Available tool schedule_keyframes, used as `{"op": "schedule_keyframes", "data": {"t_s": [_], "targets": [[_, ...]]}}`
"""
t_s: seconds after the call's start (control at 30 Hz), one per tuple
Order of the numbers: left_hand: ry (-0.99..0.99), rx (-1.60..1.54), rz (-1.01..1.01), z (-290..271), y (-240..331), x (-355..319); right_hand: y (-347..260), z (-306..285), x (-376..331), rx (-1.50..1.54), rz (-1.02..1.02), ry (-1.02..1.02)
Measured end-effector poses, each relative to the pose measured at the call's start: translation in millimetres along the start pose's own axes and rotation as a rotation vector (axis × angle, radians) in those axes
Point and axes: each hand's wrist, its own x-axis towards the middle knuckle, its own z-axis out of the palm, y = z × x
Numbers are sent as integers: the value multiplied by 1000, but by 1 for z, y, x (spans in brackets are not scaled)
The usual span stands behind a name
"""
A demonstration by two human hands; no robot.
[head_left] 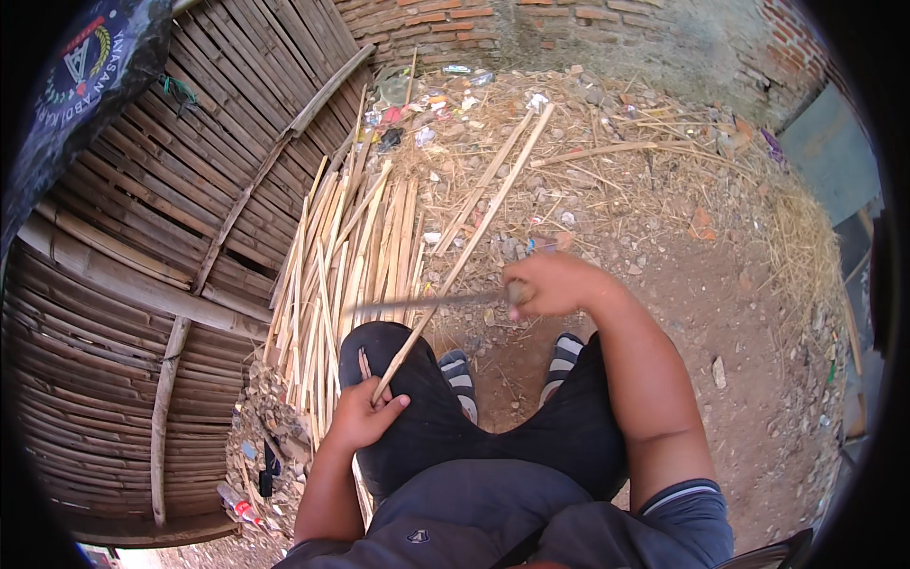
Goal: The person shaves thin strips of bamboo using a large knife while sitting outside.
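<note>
1. Dirt ground point(720, 313) littered with straw lies below me, a woven bamboo wall point(142, 247) on my left.
2. My left hand point(360, 415) pinches the bamboo strip point(464, 248) against my knee — it slants away over the ground.
3. My right hand point(550, 284) is clenched on a knife point(427, 302) — its blade crosses the strip.
4. Split strips point(332, 256) lie piled beside the wall.

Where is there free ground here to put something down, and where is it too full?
Free: the bare brown dirt right of the right hand, up to the straw heap. A small patch lies between the striped sandals. Crowded: the pile of bamboo strips beside the woven bamboo wall, the litter near the brick wall, and rubble beside the left hand.
</note>
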Motion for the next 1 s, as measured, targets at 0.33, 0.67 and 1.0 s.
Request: {"op": "schedule_keyframes", "data": {"t_s": [0.33,0.67,1.0], "targets": [[-59,-41,-38,-2,4,4,59,-34,-27,124,448,493],[-39,-97,-87,-2,2,2,-19,1,-2,-99,20,-103],[-55,-8,-16,-3,1,6,61,-50,-38,177,543,506]]}}
